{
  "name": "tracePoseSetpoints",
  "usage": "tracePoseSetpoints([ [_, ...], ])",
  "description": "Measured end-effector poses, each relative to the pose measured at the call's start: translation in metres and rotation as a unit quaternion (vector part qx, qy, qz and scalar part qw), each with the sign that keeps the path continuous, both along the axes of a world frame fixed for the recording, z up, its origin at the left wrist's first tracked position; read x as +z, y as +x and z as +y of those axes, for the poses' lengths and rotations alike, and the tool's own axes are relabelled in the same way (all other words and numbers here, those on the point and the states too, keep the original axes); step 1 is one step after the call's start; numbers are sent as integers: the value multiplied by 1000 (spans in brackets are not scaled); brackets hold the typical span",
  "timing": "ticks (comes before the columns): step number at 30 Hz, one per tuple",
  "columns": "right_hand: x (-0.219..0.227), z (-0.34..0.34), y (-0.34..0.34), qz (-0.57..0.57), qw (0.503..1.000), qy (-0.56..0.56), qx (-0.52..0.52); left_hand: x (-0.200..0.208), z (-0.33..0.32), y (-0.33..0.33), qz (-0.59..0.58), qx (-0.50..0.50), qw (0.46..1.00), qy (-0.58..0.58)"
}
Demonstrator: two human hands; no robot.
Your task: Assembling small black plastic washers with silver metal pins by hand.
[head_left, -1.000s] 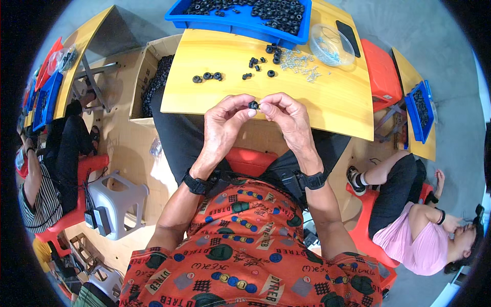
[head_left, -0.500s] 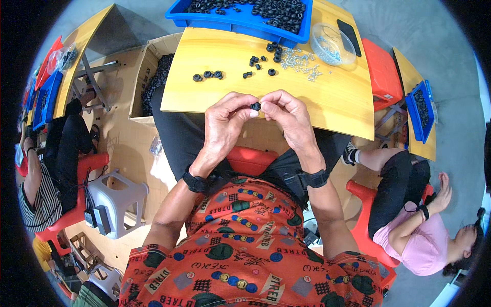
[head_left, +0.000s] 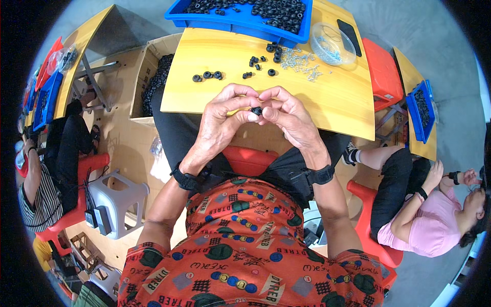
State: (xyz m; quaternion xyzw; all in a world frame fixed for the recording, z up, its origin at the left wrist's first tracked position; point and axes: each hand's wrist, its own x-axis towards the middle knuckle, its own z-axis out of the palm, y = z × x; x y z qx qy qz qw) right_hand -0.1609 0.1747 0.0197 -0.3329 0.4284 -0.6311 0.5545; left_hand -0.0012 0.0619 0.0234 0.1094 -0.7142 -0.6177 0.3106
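Observation:
Near the table's front edge, my left hand (head_left: 223, 118) pinches a small round black part (head_left: 257, 110) between thumb and fingers. From the other side my right hand (head_left: 292, 118) closes on the same part, its thumb pressed against it. Fingers cover most of the part, so its exact kind does not show. Ahead on the yellow table (head_left: 317, 105) lie several loose black ring-shaped parts (head_left: 207, 75), with smaller black pieces (head_left: 254, 62) further right. Small silvery screw-like pieces (head_left: 299, 60) are scattered beside them.
A blue tray (head_left: 235, 23) of black parts stands at the table's far edge. Right of it are a clear plastic tub (head_left: 348, 57) and a black phone-like slab (head_left: 349, 37). A cardboard box (head_left: 137, 105) stands left. A person in pink (head_left: 424, 225) sits at the right.
My hands have shifted slightly, with the index fingers lifted and arched above the black part. It sits a little lower. The person at the right has raised a hand toward the head.

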Motion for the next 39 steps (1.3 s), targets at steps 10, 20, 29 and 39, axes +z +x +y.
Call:
tracePoseSetpoints([
  [10, -1, 1, 6, -71, 997, -8, 31, 1, 0, 5, -15, -33, 999, 22],
  [20, -4, -7, 29, -157, 986, 35, -53, -7, 6, 3, -20, 48, 998, 44],
  [29, -15, -8, 1, 427, 869, 24, -248, -33, -85, 28, -124, 319, 922, -181],
  [39, -27, -41, -33, 622, 726, 30, -293, -38, -90, 22, -217, 301, 888, -270],
])
